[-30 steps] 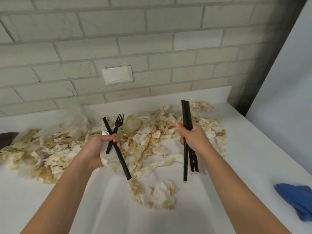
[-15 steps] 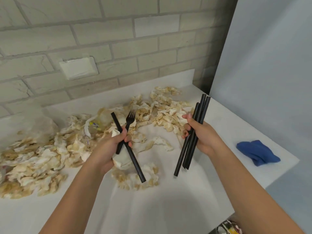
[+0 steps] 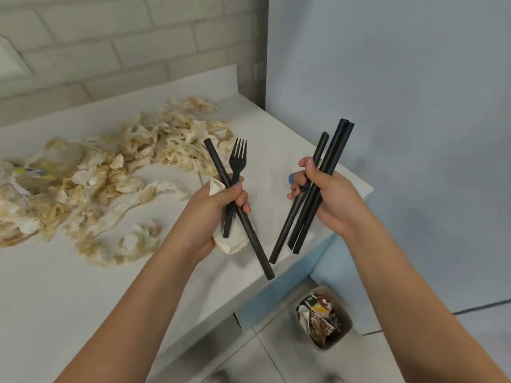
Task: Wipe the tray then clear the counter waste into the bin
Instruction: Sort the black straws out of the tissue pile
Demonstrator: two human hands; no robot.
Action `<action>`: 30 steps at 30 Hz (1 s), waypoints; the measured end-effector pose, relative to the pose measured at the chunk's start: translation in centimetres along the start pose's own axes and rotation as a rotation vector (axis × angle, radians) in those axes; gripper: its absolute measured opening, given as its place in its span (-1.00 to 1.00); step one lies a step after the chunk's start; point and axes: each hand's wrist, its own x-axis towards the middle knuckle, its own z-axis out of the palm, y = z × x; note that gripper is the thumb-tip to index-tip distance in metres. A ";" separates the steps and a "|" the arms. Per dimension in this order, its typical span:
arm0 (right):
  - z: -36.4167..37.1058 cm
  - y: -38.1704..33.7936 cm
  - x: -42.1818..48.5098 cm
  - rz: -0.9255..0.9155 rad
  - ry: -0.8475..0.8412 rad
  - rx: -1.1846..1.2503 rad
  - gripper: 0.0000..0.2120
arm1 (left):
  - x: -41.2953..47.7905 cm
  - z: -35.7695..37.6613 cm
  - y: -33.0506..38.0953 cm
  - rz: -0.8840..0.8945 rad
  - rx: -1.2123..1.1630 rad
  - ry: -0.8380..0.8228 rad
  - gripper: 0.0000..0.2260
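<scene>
My left hand [image 3: 218, 205] grips a black plastic fork [image 3: 237, 158], one black straw [image 3: 254, 244] and a crumpled white napkin [image 3: 231, 244] above the white counter [image 3: 83, 299]. Over the counter's right corner, my right hand [image 3: 329, 200] holds three black straws [image 3: 329, 158] in a bundle. A heap of stained, torn paper waste [image 3: 110, 183] covers the left and far part of the counter. On the floor below the counter's right end stands a small bin [image 3: 345, 308] holding wrappers. No tray is in view.
A brick wall [image 3: 110, 51] runs behind the counter and a pale blue-grey panel [image 3: 401, 106] rises on the right. A crumpled wrapper with a blue and yellow label [image 3: 33, 172] lies in the heap. A sliver of blue cloth [image 3: 291, 178] shows behind my right fingers.
The view has swung right and down, bringing the floor bin into sight. Both hands moved right toward the counter's corner with their straws and fork; the blue cloth is now mostly hidden by my right hand.
</scene>
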 end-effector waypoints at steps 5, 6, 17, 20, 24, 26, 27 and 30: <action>-8.2 -1.2 -2.8 0.011 -0.047 -0.123 -0.87 | -0.9 9.0 -5.6 0.043 0.147 0.039 -0.90; -9.9 -1.4 -3.4 0.015 -0.052 -0.174 -0.87 | -1.0 10.6 -6.9 0.034 0.169 0.052 -0.88; -25.7 9.7 -7.8 0.117 0.185 -0.515 -0.85 | 1.3 17.1 -27.0 -0.182 0.404 0.184 -0.91; -29.7 16.4 -7.2 0.143 0.231 -0.557 -0.88 | 3.5 15.2 -35.1 -0.245 0.453 0.238 -0.80; -34.9 25.7 -5.0 0.143 0.317 -0.568 -0.93 | 7.2 11.6 -46.8 -0.298 0.473 0.276 -0.78; -37.7 30.9 -3.6 0.143 0.327 -0.634 -0.93 | 8.9 9.9 -52.7 -0.285 0.498 0.271 -0.71; -39.1 33.6 -2.9 0.146 0.318 -0.683 -0.92 | 9.7 9.2 -55.5 -0.285 0.517 0.276 -0.69; -43.5 41.4 -1.3 0.144 0.307 -0.829 -0.62 | 11.6 7.3 -63.5 -0.267 0.522 0.328 -0.74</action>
